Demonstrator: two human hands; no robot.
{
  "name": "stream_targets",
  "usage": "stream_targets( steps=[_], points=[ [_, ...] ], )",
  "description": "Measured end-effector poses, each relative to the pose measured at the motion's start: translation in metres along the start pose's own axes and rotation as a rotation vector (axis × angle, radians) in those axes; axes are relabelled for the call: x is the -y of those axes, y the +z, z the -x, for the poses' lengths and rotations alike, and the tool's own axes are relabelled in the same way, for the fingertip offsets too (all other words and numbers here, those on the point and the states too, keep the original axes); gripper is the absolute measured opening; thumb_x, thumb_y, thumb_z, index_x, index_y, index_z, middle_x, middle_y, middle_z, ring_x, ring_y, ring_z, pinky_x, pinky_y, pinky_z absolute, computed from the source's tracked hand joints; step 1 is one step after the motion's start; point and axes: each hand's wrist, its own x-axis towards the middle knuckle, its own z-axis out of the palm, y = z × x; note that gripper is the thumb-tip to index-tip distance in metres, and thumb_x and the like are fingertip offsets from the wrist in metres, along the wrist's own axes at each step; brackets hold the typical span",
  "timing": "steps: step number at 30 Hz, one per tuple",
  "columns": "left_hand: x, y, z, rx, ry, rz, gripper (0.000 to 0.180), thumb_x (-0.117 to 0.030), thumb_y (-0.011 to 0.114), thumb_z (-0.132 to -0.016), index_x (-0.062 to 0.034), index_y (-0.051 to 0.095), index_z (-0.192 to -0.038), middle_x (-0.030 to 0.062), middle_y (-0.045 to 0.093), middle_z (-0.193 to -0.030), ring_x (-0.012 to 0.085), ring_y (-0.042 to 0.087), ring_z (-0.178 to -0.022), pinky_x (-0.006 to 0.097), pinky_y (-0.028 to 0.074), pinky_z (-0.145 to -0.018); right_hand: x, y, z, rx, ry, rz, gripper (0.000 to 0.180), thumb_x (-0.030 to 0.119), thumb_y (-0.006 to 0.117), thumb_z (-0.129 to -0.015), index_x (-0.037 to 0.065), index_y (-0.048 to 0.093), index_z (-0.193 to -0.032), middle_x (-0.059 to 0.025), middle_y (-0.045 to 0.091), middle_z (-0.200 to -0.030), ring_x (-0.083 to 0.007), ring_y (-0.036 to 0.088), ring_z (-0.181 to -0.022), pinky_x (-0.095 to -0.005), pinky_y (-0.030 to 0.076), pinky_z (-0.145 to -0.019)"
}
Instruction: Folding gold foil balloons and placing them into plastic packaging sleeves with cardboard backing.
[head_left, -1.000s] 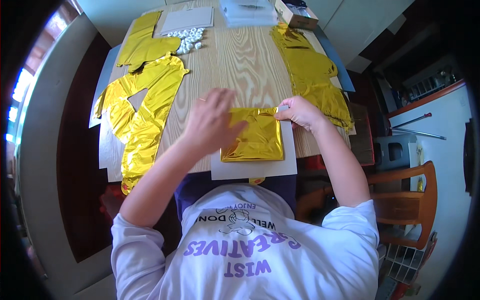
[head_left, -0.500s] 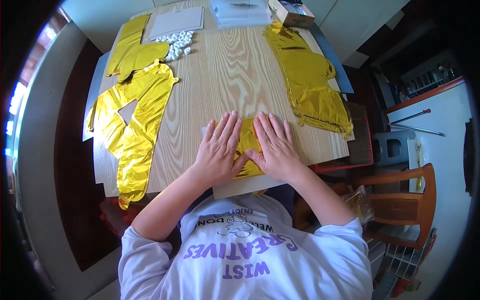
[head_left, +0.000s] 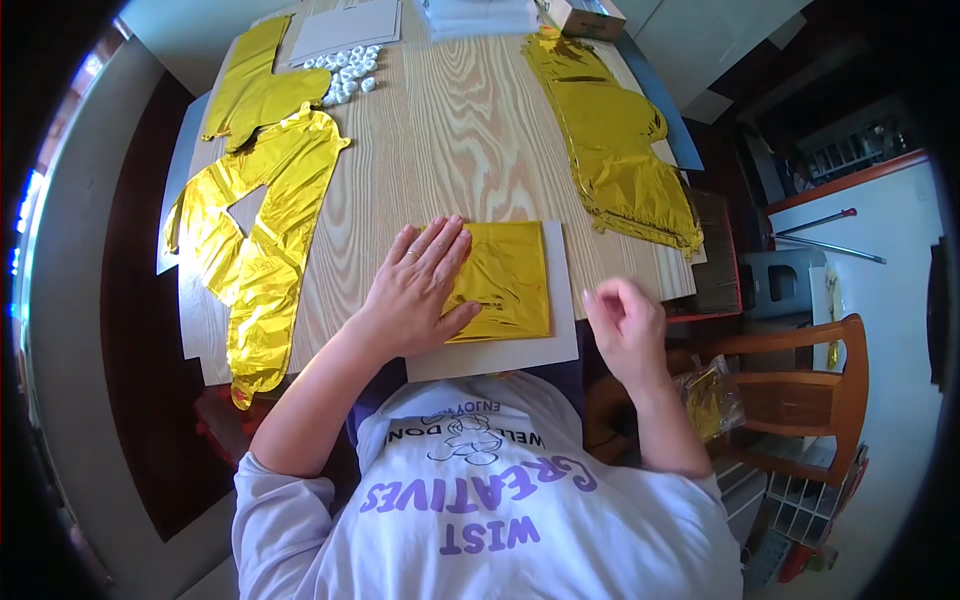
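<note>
A folded gold foil sheet (head_left: pixel 505 275), likely a flattened balloon, lies on a white card (head_left: pixel 565 345) at the table's near edge. My left hand (head_left: pixel 415 290) rests flat on the foil's left side, fingers stretched out and thumb apart. Off the card's right edge, my right hand (head_left: pixel 632 330) hovers near the table's front edge, its fingers loosely curled in; nothing shows in it. To the left, a large flat gold foil balloon (head_left: pixel 265 230) hangs slightly over the near edge, with another gold foil balloon (head_left: pixel 265 95) beyond it.
More gold foil balloons (head_left: pixel 620 140) lie along the table's right side. Small white rolls (head_left: pixel 350 72) sit far left beside white cards (head_left: pixel 345 30). Clear plastic bags (head_left: pixel 480 18) and an open box (head_left: pixel 582 18) are at the back. A wooden chair (head_left: pixel 790 400) stands right.
My right hand has lifted off the foil and moved right, its fingers curling. My left hand stays on the foil, now nearer its left edge, and more of the foil shows.
</note>
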Motion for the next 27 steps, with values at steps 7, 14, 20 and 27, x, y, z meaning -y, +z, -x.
stream_targets(
  steps=[7,14,20,27],
  points=[
    [-0.021,-0.026,-0.027,0.083,-0.112,0.068,0.079,-0.051,0.058,-0.095,0.0008,0.038,-0.152,0.0228,0.047,-0.151,0.0382,0.038,-0.145,0.058,0.021,-0.121,-0.041,0.041,0.043,0.364,0.477,-0.998,0.023,0.026,0.064,-0.101,0.004,0.066,-0.099,-0.0069,0.072,-0.085,-0.0166,0.071,-0.065,-0.0257,0.053,-0.055],
    [-0.017,0.008,-0.010,-0.091,-0.103,0.041,0.081,-0.053,0.057,-0.096,0.0003,0.037,-0.153,0.0245,0.042,-0.154,0.0427,0.036,-0.145,0.058,0.022,-0.120,-0.046,-0.050,0.051,0.101,0.488,-0.618,0.016,0.012,0.060,-0.100,0.000,0.065,-0.109,-0.0065,0.070,-0.086,-0.0119,0.068,-0.063,-0.0246,0.059,-0.058],
    [-0.015,0.012,-0.003,-0.107,-0.077,0.040,0.081,-0.054,0.055,-0.096,0.0012,0.037,-0.153,0.0243,0.036,-0.158,0.0430,0.031,-0.148,0.056,0.019,-0.122,-0.046,-0.142,0.028,-0.242,0.165,-0.345,0.014,0.013,0.056,-0.104,0.001,0.063,-0.107,-0.0042,0.071,-0.089,-0.0077,0.066,-0.070,-0.0205,0.048,-0.060],
    [-0.019,0.011,-0.005,-0.174,-0.049,-0.008,0.079,-0.052,0.055,-0.096,0.0032,0.040,-0.151,0.0263,0.038,-0.156,0.0444,0.030,-0.148,0.057,0.021,-0.121,-0.078,-0.006,-0.127,-0.186,-0.175,-0.252,0.019,0.016,0.066,-0.097,0.000,0.066,-0.106,-0.0139,0.073,-0.094,-0.0205,0.071,-0.082,-0.0371,0.054,-0.067]
  ],
)
